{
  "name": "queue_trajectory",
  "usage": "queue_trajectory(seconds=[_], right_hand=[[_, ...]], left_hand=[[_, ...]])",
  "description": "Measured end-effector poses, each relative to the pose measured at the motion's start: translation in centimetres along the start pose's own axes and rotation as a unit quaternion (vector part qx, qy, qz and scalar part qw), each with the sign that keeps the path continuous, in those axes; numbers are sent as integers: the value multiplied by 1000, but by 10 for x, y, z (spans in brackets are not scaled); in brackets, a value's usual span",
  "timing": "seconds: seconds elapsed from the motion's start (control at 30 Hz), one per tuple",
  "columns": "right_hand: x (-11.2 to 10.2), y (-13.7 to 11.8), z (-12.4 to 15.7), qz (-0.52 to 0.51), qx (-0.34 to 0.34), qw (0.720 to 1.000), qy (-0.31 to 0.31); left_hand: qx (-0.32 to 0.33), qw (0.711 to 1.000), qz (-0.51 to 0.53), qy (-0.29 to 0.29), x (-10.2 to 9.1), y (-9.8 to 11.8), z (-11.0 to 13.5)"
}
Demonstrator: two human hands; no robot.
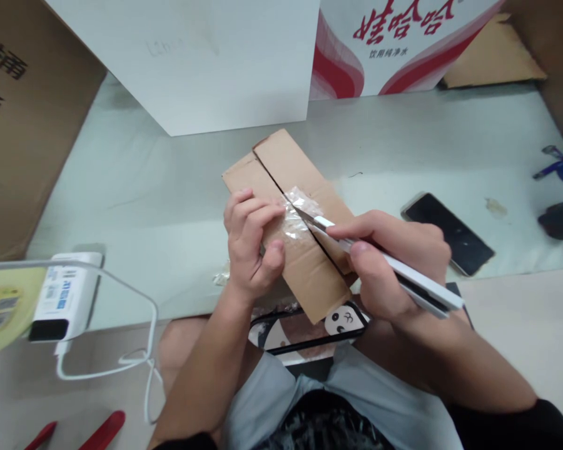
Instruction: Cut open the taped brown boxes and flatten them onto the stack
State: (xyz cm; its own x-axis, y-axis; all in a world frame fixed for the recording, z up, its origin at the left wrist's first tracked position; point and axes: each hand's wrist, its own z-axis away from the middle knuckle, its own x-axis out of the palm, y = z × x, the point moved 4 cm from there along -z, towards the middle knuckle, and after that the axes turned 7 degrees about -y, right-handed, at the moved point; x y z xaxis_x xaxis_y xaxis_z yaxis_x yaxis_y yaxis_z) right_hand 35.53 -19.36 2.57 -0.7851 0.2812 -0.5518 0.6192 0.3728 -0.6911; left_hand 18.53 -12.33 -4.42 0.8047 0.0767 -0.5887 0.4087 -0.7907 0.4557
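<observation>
A small brown cardboard box (pixel 291 169) lies on the pale table edge, its two top flaps meeting in a seam. Crumpled clear tape (pixel 298 212) covers the middle of that seam. My left hand (pixel 251 244) grips the box's left side, fingers curled over the flap next to the tape. My right hand (pixel 389 262) is closed on a white utility knife (pixel 403 272). The blade tip rests in the seam at the tape.
A black phone (pixel 448 232) lies right of the box. A panda phone case (pixel 309 328) sits under the box's near end. A white charger (pixel 65 294) with cable lies left. A white box (pixel 201 56), a red-printed carton (pixel 394 44) and brown cartons stand behind.
</observation>
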Motion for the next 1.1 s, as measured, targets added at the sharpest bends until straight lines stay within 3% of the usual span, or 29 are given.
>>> queue_trajectory(seconds=[0.17,0.67,1.1], right_hand=[[-4,-1,0,-3,16,1000,15],[5,0,-7,35,42,997,-54],[-7,-1,1,-27,25,999,2]], left_hand=[[5,1000,8,4,-1,1,-1],[9,999,46,17,0,2,-2],[6,999,40,9,-2,1,-1]])
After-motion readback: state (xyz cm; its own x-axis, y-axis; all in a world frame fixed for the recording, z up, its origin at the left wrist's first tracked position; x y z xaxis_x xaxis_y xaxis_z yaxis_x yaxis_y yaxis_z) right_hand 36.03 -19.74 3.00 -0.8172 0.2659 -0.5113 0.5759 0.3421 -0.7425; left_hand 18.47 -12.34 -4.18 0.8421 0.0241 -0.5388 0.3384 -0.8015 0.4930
